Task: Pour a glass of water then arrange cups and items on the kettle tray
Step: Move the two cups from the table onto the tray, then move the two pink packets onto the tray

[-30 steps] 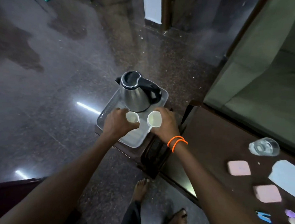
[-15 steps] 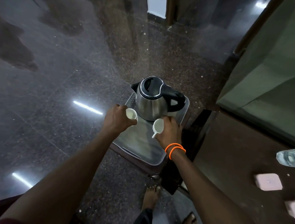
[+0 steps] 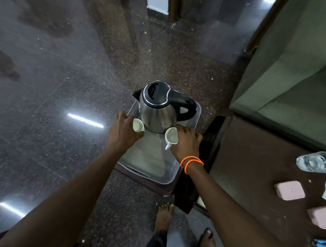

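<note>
A steel kettle with a black lid and handle stands at the far end of a pale plastic tray. My left hand grips a small white cup close to the kettle's left side. My right hand, with orange bands at the wrist, holds a second white cup by its side near the kettle's front right, its handle pointing toward me. Both cups look empty and hover low over the tray. A clear glass of water stands on the brown table at the right.
The tray rests on a small dark stand over a polished stone floor. The brown table at the right holds pink square coasters, a white item and a blue object. A green sofa sits behind it. My bare feet are below.
Both hands have carried their cups forward along the tray, from its near part up to the kettle's sides. The view has shifted, so the tray sits more central.
</note>
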Tool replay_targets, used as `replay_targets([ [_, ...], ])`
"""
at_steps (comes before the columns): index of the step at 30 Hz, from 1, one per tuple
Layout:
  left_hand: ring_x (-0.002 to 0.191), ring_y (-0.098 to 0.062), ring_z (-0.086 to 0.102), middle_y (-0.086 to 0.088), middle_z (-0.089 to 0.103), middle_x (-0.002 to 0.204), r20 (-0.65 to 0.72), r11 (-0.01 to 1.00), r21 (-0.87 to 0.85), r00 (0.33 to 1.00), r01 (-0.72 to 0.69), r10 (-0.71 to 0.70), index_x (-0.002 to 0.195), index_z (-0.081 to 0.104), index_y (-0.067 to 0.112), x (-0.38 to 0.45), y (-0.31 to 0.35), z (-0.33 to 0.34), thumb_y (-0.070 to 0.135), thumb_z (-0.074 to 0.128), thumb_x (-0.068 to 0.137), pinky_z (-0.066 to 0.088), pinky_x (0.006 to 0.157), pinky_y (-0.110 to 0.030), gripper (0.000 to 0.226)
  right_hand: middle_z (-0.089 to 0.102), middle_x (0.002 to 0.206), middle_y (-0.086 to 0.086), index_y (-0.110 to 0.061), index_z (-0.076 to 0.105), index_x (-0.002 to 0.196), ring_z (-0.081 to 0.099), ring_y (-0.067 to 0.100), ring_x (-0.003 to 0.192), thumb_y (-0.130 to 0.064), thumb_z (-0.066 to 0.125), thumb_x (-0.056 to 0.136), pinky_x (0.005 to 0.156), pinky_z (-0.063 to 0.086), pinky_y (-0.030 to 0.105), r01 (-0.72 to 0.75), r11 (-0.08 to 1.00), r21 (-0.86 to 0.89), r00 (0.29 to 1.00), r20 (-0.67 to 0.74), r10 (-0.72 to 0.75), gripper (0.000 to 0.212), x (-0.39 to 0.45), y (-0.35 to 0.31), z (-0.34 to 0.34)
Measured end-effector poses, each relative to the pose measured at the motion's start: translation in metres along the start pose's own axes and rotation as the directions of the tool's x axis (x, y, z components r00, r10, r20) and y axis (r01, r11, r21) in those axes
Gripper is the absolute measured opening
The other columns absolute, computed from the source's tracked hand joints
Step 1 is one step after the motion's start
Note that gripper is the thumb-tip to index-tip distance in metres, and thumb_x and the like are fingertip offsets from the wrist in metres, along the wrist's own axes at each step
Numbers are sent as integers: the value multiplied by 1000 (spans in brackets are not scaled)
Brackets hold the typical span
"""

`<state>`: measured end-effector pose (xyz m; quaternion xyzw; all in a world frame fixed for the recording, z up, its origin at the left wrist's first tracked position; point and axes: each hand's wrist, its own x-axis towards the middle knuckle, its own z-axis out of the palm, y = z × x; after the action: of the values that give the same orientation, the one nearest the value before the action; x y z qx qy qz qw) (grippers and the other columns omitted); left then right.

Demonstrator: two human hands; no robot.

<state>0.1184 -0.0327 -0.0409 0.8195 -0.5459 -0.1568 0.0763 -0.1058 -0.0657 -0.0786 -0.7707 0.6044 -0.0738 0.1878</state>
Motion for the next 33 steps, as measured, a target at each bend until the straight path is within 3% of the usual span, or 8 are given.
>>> replay_targets([
  [4,117,-35,52,-15,51,120,-26,1000,-2,1000,9,-9,129,60,10,-6,1,5,42,89,69,54,76,-46,74,58,123,-8,-29,51,127,51,20,120,-33,75,63,94,38,43,34,995,98,999,-1,-34,68,-8,11,-5],
  [7,112,-35,52,-14,53,117,-121,1000,29,993,-6,9,126,56,12,-22,5,5,45,86,69,54,71,-45,73,55,122,-11,-31,51,125,48,17,121,-45,72,65,91,40,41,79,978,192,994,-89,-63,65,-20,22,-15],
  [10,106,-35,55,-11,54,114,-200,996,38,975,-86,92,122,57,14,-52,30,11,46,76,75,55,73,-46,60,55,128,-3,-26,51,129,46,20,125,-47,74,70,93,40,42,108,968,228,982,-178,-68,66,-33,43,-24],
  [14,101,-32,56,-7,54,109,-198,972,42,951,-233,236,114,58,16,-90,92,33,44,69,84,51,77,-45,43,56,137,3,-20,52,136,46,24,129,-51,68,78,96,40,43,40,985,165,982,-187,-9,68,-53,87,-38],
  [17,106,-31,56,-6,57,110,-200,934,-25,917,-356,345,118,59,17,-108,155,56,40,65,86,50,86,-45,40,58,136,2,-20,53,135,49,25,127,-50,67,79,93,41,42,-20,993,119,981,-190,42,65,-74,133,-53],
  [20,111,-27,54,-6,58,115,-141,902,-82,901,-424,410,127,54,19,-118,220,82,41,65,86,47,91,-41,47,58,135,3,-19,54,135,50,25,125,-47,65,82,92,41,42,-94,991,96,975,-193,111,61,-98,186,-67],
  [27,120,-32,55,-10,57,126,88,813,-77,808,-577,582,137,55,13,-138,347,150,34,70,87,50,99,-48,56,62,126,5,-17,56,124,55,29,113,-42,65,79,87,44,43,-264,964,18,942,-211,261,52,-152,304,-92],
  [33,121,-32,53,-9,54,132,304,634,-132,577,-762,758,142,55,14,-154,435,213,37,71,86,49,98,-48,62,65,118,7,-15,61,119,59,35,106,-31,72,73,82,45,44,-456,890,-21,866,-240,438,49,-198,399,-100],
])
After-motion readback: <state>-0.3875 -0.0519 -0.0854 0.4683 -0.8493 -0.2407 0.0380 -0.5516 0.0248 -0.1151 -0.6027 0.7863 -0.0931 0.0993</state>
